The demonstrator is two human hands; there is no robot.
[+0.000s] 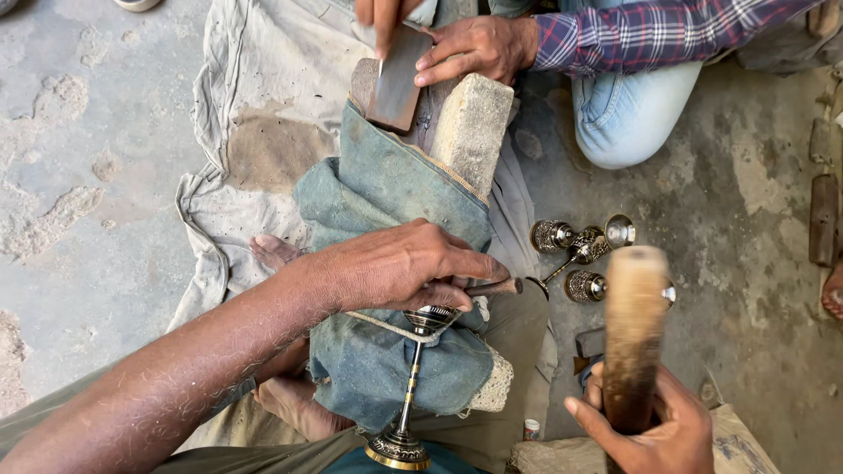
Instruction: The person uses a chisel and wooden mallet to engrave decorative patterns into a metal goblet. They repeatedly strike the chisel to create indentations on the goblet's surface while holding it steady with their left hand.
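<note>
left hand [399, 263] steadies metal goblet [413, 386] (on blue cloth [386, 189]); right hand [650, 426] grips mallet [632, 333].

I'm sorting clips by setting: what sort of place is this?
Probably a floor-level metalcraft workshop. The left hand holds a thin chisel on an engraved metal goblet lying over a cloth-wrapped stone block; the right hand grips a wooden mallet; more ornate silver goblets lie on concrete.

The person's left forearm reaches in bare from the lower left, angled up toward the centre. The left hand [399, 263] lies palm down, knuckles up, fingers curled and pointing right, fingertips pinched together on something thin. The right hand [654, 430] sits at the bottom right, palm toward the camera, fingers and thumb wrapped in a closed grip.
</note>
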